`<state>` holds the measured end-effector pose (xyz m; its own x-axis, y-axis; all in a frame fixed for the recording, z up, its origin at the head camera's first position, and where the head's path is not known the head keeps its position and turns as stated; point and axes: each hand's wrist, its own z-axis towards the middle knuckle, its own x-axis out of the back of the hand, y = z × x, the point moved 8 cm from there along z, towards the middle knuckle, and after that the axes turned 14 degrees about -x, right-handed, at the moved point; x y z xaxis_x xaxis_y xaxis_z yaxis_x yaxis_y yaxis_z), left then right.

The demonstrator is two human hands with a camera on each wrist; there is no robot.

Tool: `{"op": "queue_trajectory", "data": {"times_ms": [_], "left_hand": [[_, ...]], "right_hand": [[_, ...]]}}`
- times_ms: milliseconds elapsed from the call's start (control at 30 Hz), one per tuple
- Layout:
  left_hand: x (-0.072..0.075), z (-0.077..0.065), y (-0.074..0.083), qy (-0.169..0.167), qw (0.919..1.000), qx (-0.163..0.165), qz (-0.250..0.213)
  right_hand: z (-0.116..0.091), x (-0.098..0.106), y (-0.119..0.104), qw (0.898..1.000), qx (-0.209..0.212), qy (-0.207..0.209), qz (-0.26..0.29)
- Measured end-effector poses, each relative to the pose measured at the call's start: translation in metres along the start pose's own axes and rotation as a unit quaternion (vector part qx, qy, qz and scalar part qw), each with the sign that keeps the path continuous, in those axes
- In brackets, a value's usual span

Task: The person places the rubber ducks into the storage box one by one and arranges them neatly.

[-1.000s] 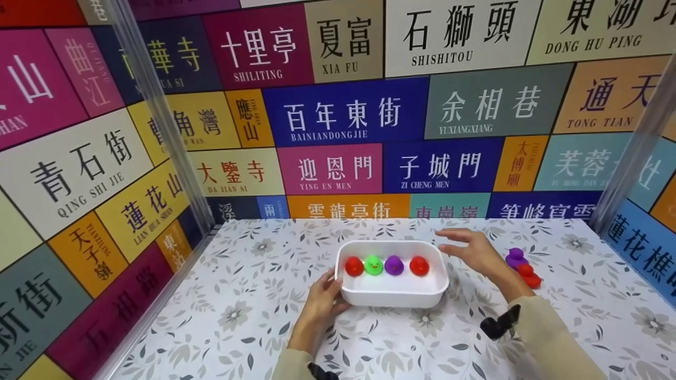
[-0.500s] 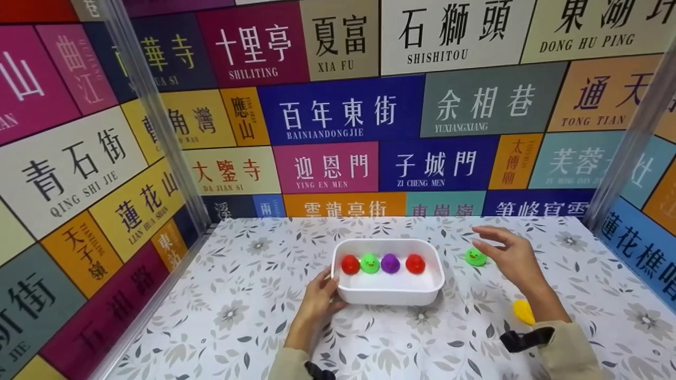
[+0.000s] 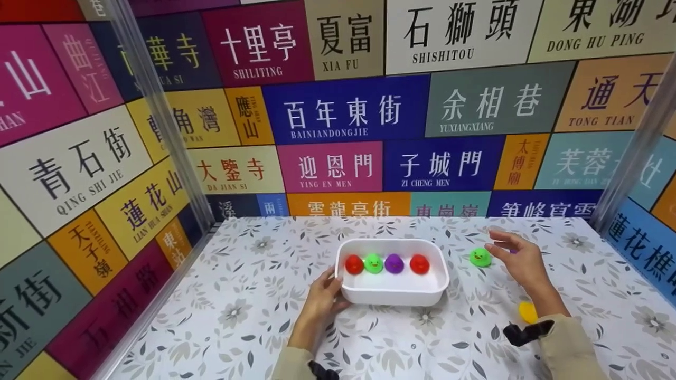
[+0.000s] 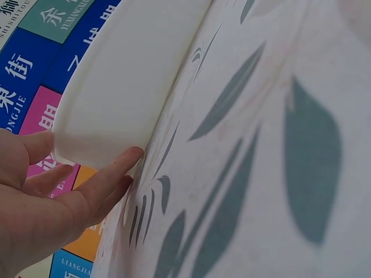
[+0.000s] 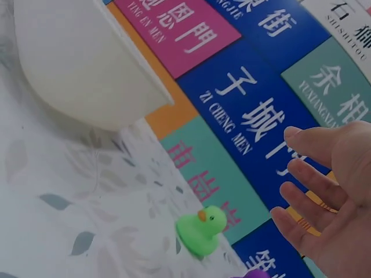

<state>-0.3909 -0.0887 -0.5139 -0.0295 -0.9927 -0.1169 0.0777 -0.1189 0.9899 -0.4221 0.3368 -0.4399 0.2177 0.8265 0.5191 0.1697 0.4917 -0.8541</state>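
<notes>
A white box (image 3: 393, 298) holds several small rubber ducks in a row: a red duck (image 3: 354, 264), a green duck (image 3: 374, 263), a purple duck (image 3: 394, 263) and, after a gap, another red duck (image 3: 420, 264). My left hand (image 3: 318, 298) holds the box's left end, thumb at the rim and fingers low on the wall (image 4: 124, 87). To the box's right, my right hand (image 3: 523, 264) hovers with loosely bent fingers and nothing in them. Beside its fingertips a second green duck (image 3: 480, 257) sits upright on the table; the right wrist view shows this green duck (image 5: 201, 231) below the hand.
A yellow object (image 3: 527, 312) lies partly hidden by my right forearm. Part of a purple duck (image 5: 255, 274) shows at the lower edge of the right wrist view. The leaf-patterned tabletop (image 3: 253, 311) ends at a wall of coloured sign panels (image 3: 343, 111).
My right hand has moved right, away from the box, uncovering the green duck and the yellow object. It now hides the purple and red ducks seen at right earlier. The left hand stays put.
</notes>
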Motion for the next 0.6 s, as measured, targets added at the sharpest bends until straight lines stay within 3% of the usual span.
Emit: {"op": "queue_trajectory", "data": {"times_ms": [400,600], "left_hand": [[0.001,0.002,-0.003,0.008,0.9999,0.009,-0.009],[0.002,0.001,-0.001,0.004,1.0000,-0.005,-0.001]], "right_hand": [[0.022,-0.013,0.026,0.998,-0.037,-0.027,0.031],[0.028,-0.024,0.033,0.997,-0.064,-0.039,0.019]]}}
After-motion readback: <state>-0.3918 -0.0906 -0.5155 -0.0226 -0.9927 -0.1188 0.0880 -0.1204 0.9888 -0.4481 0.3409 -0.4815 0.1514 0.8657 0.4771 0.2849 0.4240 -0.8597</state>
